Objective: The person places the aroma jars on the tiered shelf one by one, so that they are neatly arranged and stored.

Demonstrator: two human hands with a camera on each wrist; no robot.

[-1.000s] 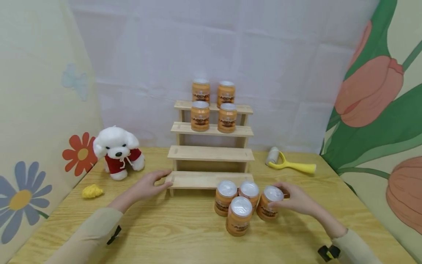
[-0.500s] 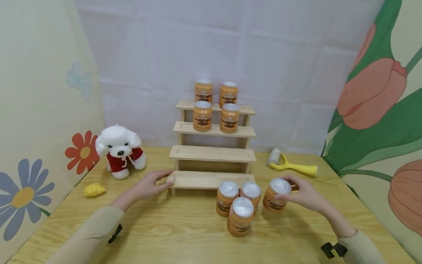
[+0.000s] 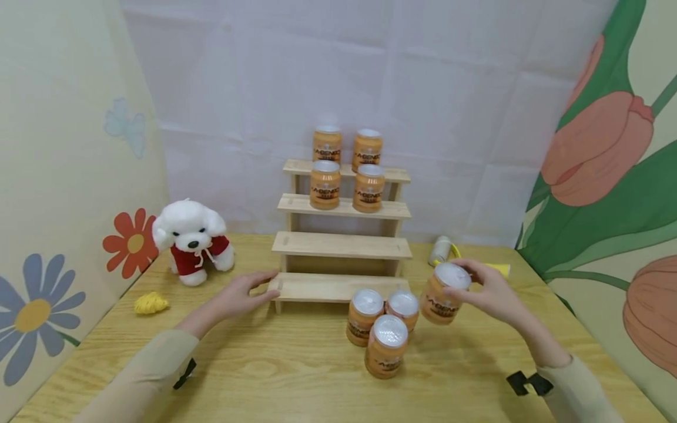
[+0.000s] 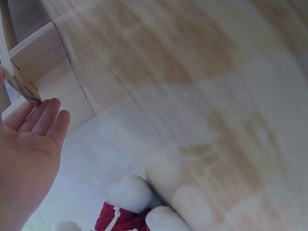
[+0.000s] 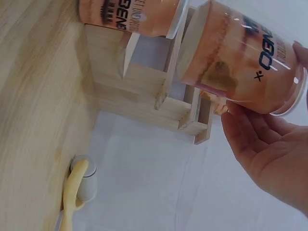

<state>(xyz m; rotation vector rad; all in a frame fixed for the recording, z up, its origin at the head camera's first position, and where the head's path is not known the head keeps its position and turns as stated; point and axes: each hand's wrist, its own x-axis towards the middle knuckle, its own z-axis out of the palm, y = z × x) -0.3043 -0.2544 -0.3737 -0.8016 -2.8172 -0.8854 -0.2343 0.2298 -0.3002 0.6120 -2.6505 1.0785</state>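
Note:
My right hand [image 3: 494,294] grips an orange can [image 3: 441,296] with a silver lid, fingers and thumb around its sides. It is raised off the table and slightly tilted. The right wrist view shows this can [image 5: 240,57] beside the stepped shelf [image 5: 139,91]. My left hand [image 3: 238,299] holds the left end of the lowest step of the wooden stepped shelf [image 3: 312,288], thumb toward the front and fingers toward the back. In the left wrist view, fingertips of the left hand [image 4: 33,130] meet the step's end. Three matching cans, one being this can [image 3: 385,346], stand together before the shelf.
On the upper two steps stand several cans, such as this can [image 3: 325,185]. At left sit a white plush dog [image 3: 193,241] in red and a yellow bundle [image 3: 151,304]. A yellow-handled roller [image 3: 440,251] lies behind my right hand. A white cloth [image 3: 254,88] hangs behind.
My right hand has lifted the can off the table, up and slightly to the right, away from the other three. The left hand has stayed at the shelf's end.

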